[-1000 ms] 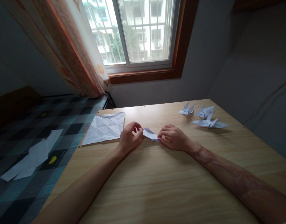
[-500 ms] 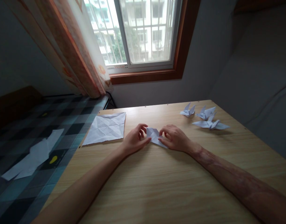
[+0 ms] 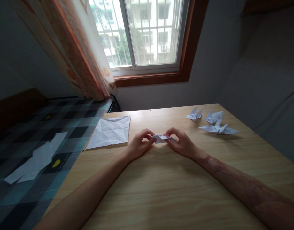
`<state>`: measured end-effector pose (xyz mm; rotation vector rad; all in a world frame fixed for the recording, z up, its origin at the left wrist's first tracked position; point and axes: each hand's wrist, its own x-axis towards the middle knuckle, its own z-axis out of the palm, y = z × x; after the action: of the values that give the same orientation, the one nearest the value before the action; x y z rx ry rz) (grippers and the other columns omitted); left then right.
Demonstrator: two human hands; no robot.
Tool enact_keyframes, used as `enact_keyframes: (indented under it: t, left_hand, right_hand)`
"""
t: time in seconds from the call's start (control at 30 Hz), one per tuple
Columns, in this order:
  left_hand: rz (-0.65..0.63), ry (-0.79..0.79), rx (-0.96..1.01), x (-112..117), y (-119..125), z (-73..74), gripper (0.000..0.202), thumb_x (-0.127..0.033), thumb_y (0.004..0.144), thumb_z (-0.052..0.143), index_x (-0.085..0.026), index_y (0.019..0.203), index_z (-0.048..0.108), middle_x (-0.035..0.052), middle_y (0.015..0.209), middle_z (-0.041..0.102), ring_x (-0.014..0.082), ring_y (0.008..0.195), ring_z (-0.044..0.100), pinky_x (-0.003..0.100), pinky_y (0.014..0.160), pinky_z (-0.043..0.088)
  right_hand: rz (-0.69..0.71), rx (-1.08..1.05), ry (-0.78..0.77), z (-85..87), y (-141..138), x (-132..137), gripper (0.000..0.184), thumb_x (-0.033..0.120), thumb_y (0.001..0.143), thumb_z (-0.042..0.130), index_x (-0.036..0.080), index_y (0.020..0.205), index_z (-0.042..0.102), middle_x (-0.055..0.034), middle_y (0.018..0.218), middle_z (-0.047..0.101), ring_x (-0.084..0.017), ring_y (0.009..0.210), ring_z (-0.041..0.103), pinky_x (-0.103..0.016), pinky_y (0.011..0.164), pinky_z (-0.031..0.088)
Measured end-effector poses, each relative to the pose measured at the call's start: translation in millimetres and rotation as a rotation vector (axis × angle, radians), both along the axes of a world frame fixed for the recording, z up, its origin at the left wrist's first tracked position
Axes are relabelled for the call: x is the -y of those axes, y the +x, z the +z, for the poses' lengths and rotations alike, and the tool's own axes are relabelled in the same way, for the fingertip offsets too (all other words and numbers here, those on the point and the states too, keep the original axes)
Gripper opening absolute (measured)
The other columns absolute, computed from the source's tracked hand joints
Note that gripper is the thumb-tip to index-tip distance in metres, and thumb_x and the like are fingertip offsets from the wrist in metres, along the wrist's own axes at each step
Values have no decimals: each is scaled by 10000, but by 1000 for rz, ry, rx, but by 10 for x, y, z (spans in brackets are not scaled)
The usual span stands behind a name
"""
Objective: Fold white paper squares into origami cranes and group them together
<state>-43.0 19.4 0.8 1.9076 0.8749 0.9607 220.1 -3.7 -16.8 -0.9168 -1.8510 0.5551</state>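
Between my two hands is a small piece of folded white paper (image 3: 160,139), tilted so that I see it nearly edge-on. My left hand (image 3: 141,142) pinches its left end between thumb and fingers. The right end is pinched by my right hand (image 3: 180,141), whose fingertips partly cover the paper. To the left lies a creased square sheet of white paper (image 3: 109,131). Three folded paper cranes stand beyond my right hand: one crane (image 3: 194,114) at the back, another crane (image 3: 212,117) beside it, and a wide-winged crane (image 3: 219,128) in front.
The light wooden table (image 3: 147,191) reaches back toward the wall under the window (image 3: 156,35). On the left, a bed with a checked cover (image 3: 72,108) adjoins it, and cut white paper pieces (image 3: 39,159) lie there. A curtain (image 3: 75,54) hangs beside the window.
The folded paper has tipped from showing its broad face to nearly edge-on, both hands still pinching it. My right fingers have shifted along its right end. The camera view has moved slightly.
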Motion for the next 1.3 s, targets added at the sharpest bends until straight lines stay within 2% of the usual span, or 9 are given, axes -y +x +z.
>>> enact_keyframes:
  t: [0.23, 0.37, 0.6, 0.67, 0.8, 0.93, 1.07, 1.17, 1.3]
  left_hand:
    - [-80, 41, 104, -17, 35, 27, 238, -392, 1009, 784, -155, 1027, 768, 119, 1147, 741, 192, 978, 740, 304, 848, 630]
    - [-97, 17, 128, -20, 31, 24, 253, -400, 1009, 784, -148, 1009, 768, 132, 1175, 739, 188, 943, 759, 317, 852, 645]
    - [-122, -104, 68, -3, 15, -14, 311, -451, 1016, 763, -160, 1125, 753, 95, 1030, 785, 212, 935, 759, 313, 838, 608]
    - [-123, -81, 5, 2, 20, -11, 311, -451, 1022, 745, -160, 1129, 773, 97, 1015, 787, 217, 928, 742, 312, 829, 590]
    - [-192, 54, -135, 27, 43, 57, 255, -398, 1045, 694, -177, 1096, 811, 111, 1099, 773, 224, 967, 712, 331, 877, 566]
    - [-219, 122, -187, 41, 60, 95, 214, -365, 995, 751, -194, 1111, 804, 98, 1109, 762, 224, 965, 698, 336, 886, 560]
    - [-173, 121, -203, 25, 61, 42, 235, -374, 973, 779, -187, 1112, 805, 100, 1122, 741, 198, 904, 682, 299, 809, 550]
    - [-143, 100, -161, 19, 65, 11, 247, -393, 979, 777, -175, 1093, 804, 120, 1204, 711, 162, 834, 661, 272, 727, 533]
    - [-171, 62, -96, 38, 68, 30, 287, -433, 999, 758, -167, 1094, 804, 136, 1233, 718, 196, 943, 703, 287, 799, 566]
  right_hand:
    - [60, 56, 246, 24, -9, 24, 161, 161, 993, 718, 269, 1099, 664, -77, 1150, 791, -258, 1031, 747, -430, 959, 571]
    - [95, 84, 301, 52, -2, 38, 199, 115, 988, 687, 274, 1105, 666, -90, 1207, 770, -259, 1078, 738, -434, 968, 577]
    - [89, 67, 289, 57, -2, 41, 185, 137, 961, 722, 262, 1081, 657, -88, 1169, 747, -254, 1058, 722, -424, 955, 577]
    - [87, 60, 286, 59, 1, 39, 155, 152, 967, 720, 260, 1060, 659, -88, 1145, 740, -251, 1035, 717, -415, 933, 581]
    - [82, 58, 222, 40, 12, 36, 70, 222, 1003, 719, 269, 1022, 672, -93, 1105, 735, -253, 1008, 711, -414, 909, 594]
    - [73, 47, 183, 15, 14, 37, 67, 275, 1010, 734, 267, 969, 681, -89, 1054, 735, -252, 961, 702, -416, 875, 592]
    - [58, 8, 171, 40, -3, 56, 115, 282, 1037, 709, 258, 930, 676, -73, 992, 725, -232, 904, 689, -387, 822, 572]
    - [59, -30, 153, 55, -13, 71, 116, 284, 1062, 689, 256, 949, 683, -62, 982, 728, -223, 895, 692, -375, 811, 563]
    - [49, -82, 110, 28, -8, 59, 108, 332, 1067, 699, 255, 992, 694, -62, 1009, 743, -225, 913, 702, -372, 812, 573]
